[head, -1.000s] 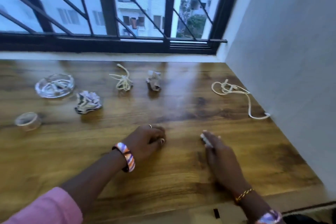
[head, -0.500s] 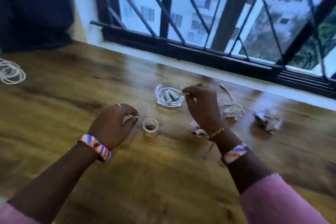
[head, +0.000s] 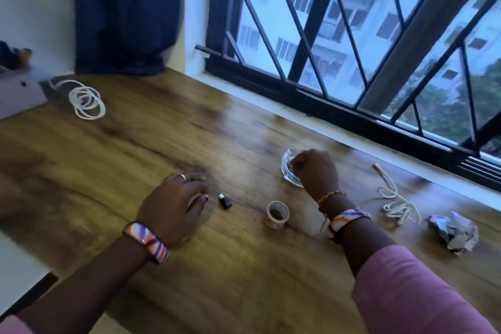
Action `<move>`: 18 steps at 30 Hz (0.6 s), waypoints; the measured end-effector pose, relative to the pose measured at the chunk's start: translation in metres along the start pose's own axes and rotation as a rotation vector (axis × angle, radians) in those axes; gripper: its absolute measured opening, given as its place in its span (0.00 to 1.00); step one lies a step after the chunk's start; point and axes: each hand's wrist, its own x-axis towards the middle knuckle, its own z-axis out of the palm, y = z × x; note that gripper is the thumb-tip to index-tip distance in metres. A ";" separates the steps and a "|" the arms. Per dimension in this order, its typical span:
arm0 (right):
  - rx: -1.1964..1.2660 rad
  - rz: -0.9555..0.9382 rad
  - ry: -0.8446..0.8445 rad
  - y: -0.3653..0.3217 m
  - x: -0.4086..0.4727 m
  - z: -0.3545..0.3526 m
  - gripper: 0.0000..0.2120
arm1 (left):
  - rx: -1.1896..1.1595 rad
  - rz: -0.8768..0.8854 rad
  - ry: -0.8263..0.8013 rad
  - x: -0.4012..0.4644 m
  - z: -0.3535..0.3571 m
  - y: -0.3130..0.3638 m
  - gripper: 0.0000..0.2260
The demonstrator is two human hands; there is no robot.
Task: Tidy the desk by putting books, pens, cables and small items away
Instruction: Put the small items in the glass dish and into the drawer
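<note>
Your right hand (head: 315,171) is closed over the glass dish (head: 288,171), probably to drop a small item; what it grips, I cannot tell. Your left hand (head: 176,203) rests curled beside the small black item (head: 225,201), holding nothing visible.

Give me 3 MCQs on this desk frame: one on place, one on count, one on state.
1. Where does the tape roll lie?
A. between the two hands
B. on the window sill
C. inside the glass dish

2. How many white cords are on the desk?
A. none
B. two
C. five

3. What is the right hand doing?
A. lying flat on the desk
B. closed over the glass dish
C. gripping the crumpled paper

Key:
1 A, it sits on the wood between the left hand and the right wrist.
2 B, a coiled cord far left and a bundled cord at right.
3 B, its fingers curl at the dish rim; any content is hidden.
</note>
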 end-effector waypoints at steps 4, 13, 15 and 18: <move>0.111 -0.016 0.011 -0.007 -0.024 -0.020 0.11 | -0.004 -0.035 0.037 -0.011 -0.019 -0.011 0.21; 0.216 -0.343 -0.280 -0.065 -0.187 -0.021 0.15 | 0.075 -0.313 0.101 -0.091 -0.034 -0.027 0.16; 0.187 -0.431 -0.383 -0.080 -0.229 -0.007 0.21 | 0.170 -0.245 -0.023 -0.118 -0.024 -0.019 0.21; -0.002 -0.466 -0.230 -0.086 -0.270 0.018 0.26 | 0.322 -0.103 -0.120 -0.149 -0.010 -0.012 0.37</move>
